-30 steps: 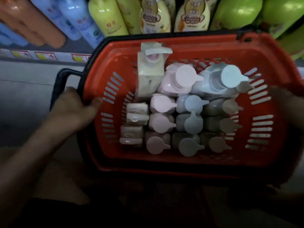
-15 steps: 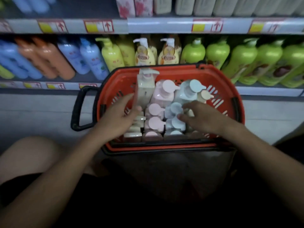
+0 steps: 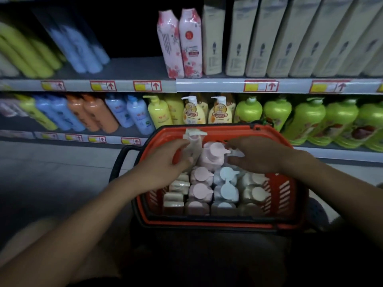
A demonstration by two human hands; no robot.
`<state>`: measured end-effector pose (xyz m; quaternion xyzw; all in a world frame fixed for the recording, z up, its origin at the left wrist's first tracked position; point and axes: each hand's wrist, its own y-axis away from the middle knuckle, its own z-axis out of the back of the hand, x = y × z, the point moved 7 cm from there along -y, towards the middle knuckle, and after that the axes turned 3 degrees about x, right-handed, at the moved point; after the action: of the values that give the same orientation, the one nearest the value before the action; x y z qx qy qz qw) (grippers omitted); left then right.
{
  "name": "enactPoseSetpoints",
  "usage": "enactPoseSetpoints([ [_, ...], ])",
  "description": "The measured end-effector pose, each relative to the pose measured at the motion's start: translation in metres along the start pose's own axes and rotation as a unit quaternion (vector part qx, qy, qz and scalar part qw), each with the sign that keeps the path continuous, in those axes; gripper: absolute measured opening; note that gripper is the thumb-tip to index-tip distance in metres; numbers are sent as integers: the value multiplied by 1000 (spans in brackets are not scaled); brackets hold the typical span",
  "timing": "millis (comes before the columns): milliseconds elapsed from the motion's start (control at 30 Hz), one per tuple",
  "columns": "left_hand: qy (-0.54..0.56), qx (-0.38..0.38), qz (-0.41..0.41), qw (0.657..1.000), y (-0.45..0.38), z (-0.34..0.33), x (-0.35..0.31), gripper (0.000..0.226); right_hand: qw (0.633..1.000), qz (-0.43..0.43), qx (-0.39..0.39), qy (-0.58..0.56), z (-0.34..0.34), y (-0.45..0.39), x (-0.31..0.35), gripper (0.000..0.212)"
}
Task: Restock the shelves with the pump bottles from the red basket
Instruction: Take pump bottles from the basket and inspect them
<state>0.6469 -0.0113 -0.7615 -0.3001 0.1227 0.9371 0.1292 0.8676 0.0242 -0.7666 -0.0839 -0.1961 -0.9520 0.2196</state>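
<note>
Two hands in the red basket [image 3: 290,225]: left hand [image 3: 165,162] around cream bottle [image 3: 193,146], right hand [image 3: 255,155] on pale-blue bottle [image 3: 234,154].

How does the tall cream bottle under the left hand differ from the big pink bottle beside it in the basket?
The cream bottle has a flat-sided, boxy body; the pink bottle is rounded. The cream bottle's pump stands higher than the pink one's and is squarish, while the pink one's is a round disc with a spout. The left hand grips the cream bottle; the right hand is over the pink bottle's spout. Both stand upright at the far end of the red basket.
</note>
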Motion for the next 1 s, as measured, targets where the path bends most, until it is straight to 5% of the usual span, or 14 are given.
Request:
enactPoseSetpoints([
  [467, -150, 69, -117, 979, -35, -55, -63, 61, 996, -11, -80, -44, -35, -23, -39, 48],
  [800, -163, 158, 4, 974, -65, -86, -19, 58, 988, -137, -46, -53, -60, 28, -102, 24],
  [1000, -156, 78, 53, 983, -70, -58, 7, 31, 992, -108, -48, -44, -56, 37, -83, 26],
])
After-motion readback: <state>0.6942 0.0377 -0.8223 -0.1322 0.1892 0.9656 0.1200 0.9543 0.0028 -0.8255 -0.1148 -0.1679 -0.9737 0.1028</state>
